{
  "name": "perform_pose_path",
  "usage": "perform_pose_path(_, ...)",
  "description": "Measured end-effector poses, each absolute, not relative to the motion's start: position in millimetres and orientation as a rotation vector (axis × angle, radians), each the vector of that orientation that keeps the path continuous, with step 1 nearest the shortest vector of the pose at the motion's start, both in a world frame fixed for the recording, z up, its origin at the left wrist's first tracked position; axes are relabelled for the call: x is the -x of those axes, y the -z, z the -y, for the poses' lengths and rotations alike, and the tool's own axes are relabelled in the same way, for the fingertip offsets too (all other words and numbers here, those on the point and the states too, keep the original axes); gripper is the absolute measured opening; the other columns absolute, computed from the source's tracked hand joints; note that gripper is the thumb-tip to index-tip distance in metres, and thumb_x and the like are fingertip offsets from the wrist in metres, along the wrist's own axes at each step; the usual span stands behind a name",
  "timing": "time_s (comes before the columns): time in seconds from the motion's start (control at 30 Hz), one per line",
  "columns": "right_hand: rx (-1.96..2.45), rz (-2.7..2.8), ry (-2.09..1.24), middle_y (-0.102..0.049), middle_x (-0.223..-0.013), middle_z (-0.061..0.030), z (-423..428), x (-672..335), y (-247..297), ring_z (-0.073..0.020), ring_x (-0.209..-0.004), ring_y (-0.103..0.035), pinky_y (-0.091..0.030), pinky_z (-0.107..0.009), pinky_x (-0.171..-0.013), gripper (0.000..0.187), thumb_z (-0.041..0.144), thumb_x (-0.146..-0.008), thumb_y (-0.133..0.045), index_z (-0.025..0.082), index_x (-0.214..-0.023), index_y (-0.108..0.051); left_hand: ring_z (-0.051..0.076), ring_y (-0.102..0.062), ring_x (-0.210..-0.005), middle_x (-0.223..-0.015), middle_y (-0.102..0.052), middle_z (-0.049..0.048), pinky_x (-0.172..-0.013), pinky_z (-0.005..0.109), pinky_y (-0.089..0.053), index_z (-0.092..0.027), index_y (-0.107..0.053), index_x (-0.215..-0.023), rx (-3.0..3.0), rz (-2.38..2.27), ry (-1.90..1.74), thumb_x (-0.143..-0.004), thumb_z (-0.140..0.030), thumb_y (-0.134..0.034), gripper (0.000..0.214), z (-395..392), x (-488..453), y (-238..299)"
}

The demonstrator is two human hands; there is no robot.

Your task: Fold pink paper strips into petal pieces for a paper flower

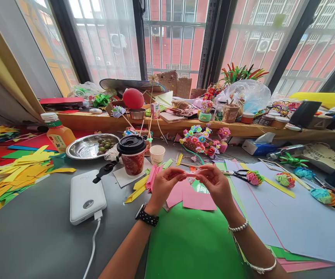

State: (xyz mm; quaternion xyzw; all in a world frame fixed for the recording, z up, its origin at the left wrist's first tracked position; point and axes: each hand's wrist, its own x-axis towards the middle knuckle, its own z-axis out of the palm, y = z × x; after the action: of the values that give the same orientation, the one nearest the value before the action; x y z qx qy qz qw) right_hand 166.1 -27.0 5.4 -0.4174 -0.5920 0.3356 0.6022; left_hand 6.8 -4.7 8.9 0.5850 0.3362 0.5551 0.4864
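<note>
My left hand [165, 186] and my right hand [217, 186] are raised facing each other above the green board [194, 242]. Between their fingertips they pinch a narrow folded strip of pink paper [191, 175], one end in each hand. Part of the strip is hidden behind the fingers. Beneath the hands lie loose pink paper pieces [199, 200] at the board's far edge. A folded pink paper [155, 177] rests just left of my left hand. Beyond my right hand are black-handled scissors [241, 175], partly covered by a multicoloured paper ball.
A lidded red cup [132, 161], a small paper cup [157, 154] and a metal bowl [78, 149] of green fruit stand at the back left. A white power bank [87, 195] with a cable lies left. Large white sheets [306, 221] cover the right side.
</note>
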Motion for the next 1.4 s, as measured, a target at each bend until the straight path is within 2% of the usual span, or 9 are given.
perform_pose_path(0.23,0.971,1.384,-0.755,-0.063,-0.084,-0.0049,25.6,-170.4,-5.2,-0.0175,-0.076,-0.061,-0.051,-0.032,-0.069,0.019,0.028,-0.068,-0.060,0.019,-0.083,-0.055,0.016,-0.061,-0.069,-0.073,-0.065,0.0048,-0.066,0.027,-0.050,-0.012,-0.061,-0.082,-1.460,-0.881,-1.182,-0.064,-0.028,-0.063,0.025,3.4,-3.9,-10.2)
perform_pose_path(0.53,0.990,1.462,-0.724,-0.063,-0.085,-0.0053,25.7,-171.2,-5.7,-0.0172,-0.076,-0.061,-0.051,-0.032,-0.071,0.018,0.030,-0.070,-0.058,0.019,-0.083,-0.057,0.016,-0.061,-0.061,-0.065,-0.065,0.0053,-0.061,0.028,-0.050,-0.011,-0.062,-0.072,-1.435,-0.873,-1.188,-0.064,-0.032,-0.062,0.023,3.9,-4.7,-11.1)
perform_pose_path(0.63,1.048,1.476,-0.742,-0.064,-0.086,-0.0062,26.5,-171.3,-7.2,-0.0173,-0.074,-0.061,-0.051,-0.030,-0.065,0.023,0.033,-0.069,-0.058,0.018,-0.087,-0.057,0.015,-0.061,-0.060,-0.063,-0.064,0.0044,-0.060,0.028,-0.051,-0.011,-0.061,-0.068,-1.434,-0.855,-1.191,-0.062,-0.032,-0.064,0.022,4.1,-5.1,-9.9)
perform_pose_path(0.77,1.125,1.539,-0.759,-0.064,-0.072,-0.0055,26.5,-171.5,-8.2,-0.0161,-0.062,-0.059,-0.048,-0.025,-0.051,0.024,0.037,-0.067,-0.060,0.016,-0.079,-0.061,0.014,-0.061,-0.060,-0.061,-0.063,0.0030,-0.061,0.026,-0.051,-0.012,-0.060,-0.066,-1.473,-0.824,-1.184,-0.063,-0.030,-0.063,0.019,5.8,-4.9,-10.7)
perform_pose_path(0.9,1.158,1.574,-0.695,-0.059,-0.056,-0.0019,26.7,-171.1,-9.0,-0.0118,-0.048,-0.051,-0.041,-0.022,-0.043,0.023,0.038,-0.069,-0.057,0.016,-0.067,-0.062,0.016,-0.061,-0.068,-0.072,-0.065,0.0048,-0.066,0.027,-0.050,-0.013,-0.061,-0.078,-1.509,-0.815,-1.176,-0.066,-0.032,-0.060,0.022,5.8,-4.8,-10.5)
perform_pose_path(0.97,1.157,1.583,-0.694,-0.058,-0.055,-0.0011,26.6,-171.2,-9.1,-0.0111,-0.047,-0.050,-0.041,-0.021,-0.042,0.023,0.038,-0.068,-0.057,0.016,-0.065,-0.063,0.017,-0.061,-0.070,-0.077,-0.065,0.0060,-0.068,0.028,-0.050,-0.014,-0.061,-0.081,-1.530,-0.824,-1.166,-0.066,-0.033,-0.060,0.025,4.8,-5.0,-9.1)
perform_pose_path(1.27,1.143,1.499,-0.817,-0.059,-0.057,-0.0012,23.4,-172.2,-3.9,-0.0110,-0.048,-0.051,-0.044,-0.022,-0.045,0.022,0.035,-0.072,-0.053,0.016,-0.074,-0.063,0.017,-0.058,-0.069,-0.071,-0.064,0.0053,-0.063,0.026,-0.046,-0.016,-0.065,-0.069,-1.821,-0.940,-1.105,-0.068,-0.032,-0.057,0.018,2.7,-2.6,-10.2)
perform_pose_path(1.4,1.178,1.660,-0.798,-0.058,-0.056,-0.0013,24.4,-171.8,-3.6,-0.0108,-0.047,-0.051,-0.043,-0.022,-0.043,0.020,0.033,-0.072,-0.053,0.016,-0.070,-0.064,0.017,-0.057,-0.071,-0.075,-0.065,0.0047,-0.064,0.026,-0.043,-0.020,-0.066,-0.075,-2.036,-0.955,-1.024,-0.070,-0.030,-0.055,0.016,1.1,-1.3,-4.5)
